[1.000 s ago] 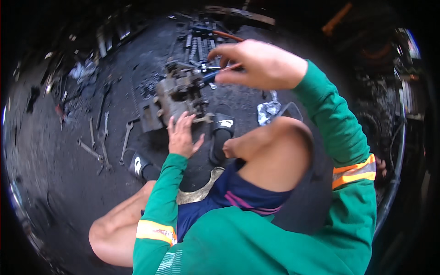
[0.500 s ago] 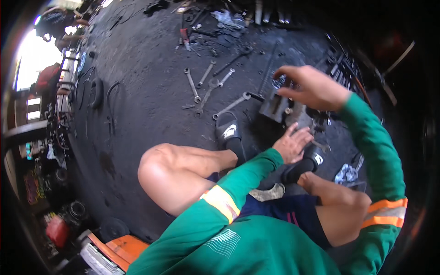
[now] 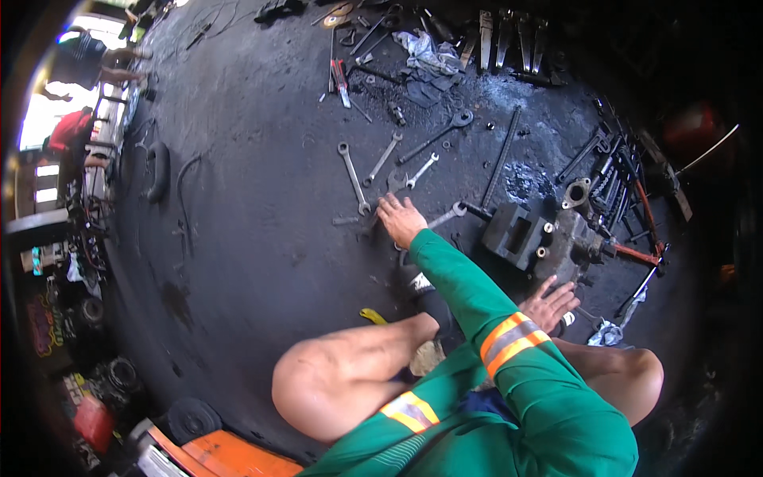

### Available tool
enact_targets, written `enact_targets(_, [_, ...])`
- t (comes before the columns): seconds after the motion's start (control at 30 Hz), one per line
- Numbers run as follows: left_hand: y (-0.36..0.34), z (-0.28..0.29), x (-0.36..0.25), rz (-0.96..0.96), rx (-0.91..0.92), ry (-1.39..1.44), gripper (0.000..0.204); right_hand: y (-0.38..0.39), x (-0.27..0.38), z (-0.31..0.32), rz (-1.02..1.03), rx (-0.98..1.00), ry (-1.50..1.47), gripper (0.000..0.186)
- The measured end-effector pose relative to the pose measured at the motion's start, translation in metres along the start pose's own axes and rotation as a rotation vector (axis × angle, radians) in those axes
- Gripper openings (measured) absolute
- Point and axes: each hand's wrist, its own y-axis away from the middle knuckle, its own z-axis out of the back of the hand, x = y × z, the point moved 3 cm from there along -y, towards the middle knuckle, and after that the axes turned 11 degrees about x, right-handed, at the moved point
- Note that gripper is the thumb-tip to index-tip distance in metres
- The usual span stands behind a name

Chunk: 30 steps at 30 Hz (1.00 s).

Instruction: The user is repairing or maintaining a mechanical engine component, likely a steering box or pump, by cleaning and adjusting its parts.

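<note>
My left hand (image 3: 551,303), fingers spread, rests at the lower edge of a grey, greasy metal housing (image 3: 571,245). Crossed over that arm, my right hand (image 3: 402,219) is low above the floor with fingers loosely curved, beside scattered wrenches (image 3: 354,176); its thumb is mostly hidden. A dark slotted block (image 3: 513,237) lies left of the housing, and a flanged metal part (image 3: 578,193) sits behind it. An orange-handled tool (image 3: 636,253) extends from the housing's right side.
Bars and tools (image 3: 612,179) pile at the right, rags (image 3: 429,56) and blades at the back. A hose (image 3: 159,171) lies on the dark floor (image 3: 246,199). Co-workers' legs (image 3: 119,67) show at upper left, an orange object (image 3: 214,449) at lower left, and my bent knees (image 3: 310,381) below.
My right hand has swung left and down across my left arm toward the wrenches. My left hand is still at the housing. The view has turned leftward.
</note>
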Motion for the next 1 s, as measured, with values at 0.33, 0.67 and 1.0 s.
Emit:
enact_targets(0.33, [0.005,0.019,0.014,-0.04,0.073,0.107,0.04,-0.01,-0.056,-0.018,0.34,0.018,0.357,0.027])
enact_targets(0.67, [-0.01,0.024,0.003,-0.003,0.142,0.084,0.033,0.027,-0.076,0.057,-0.055,0.182,-0.099,0.02])
enact_targets(1.0, [-0.021,0.01,-0.01,0.083,-0.048,0.011,0.06,0.341,-0.158,0.29,-0.39,0.044,-1.128,0.04])
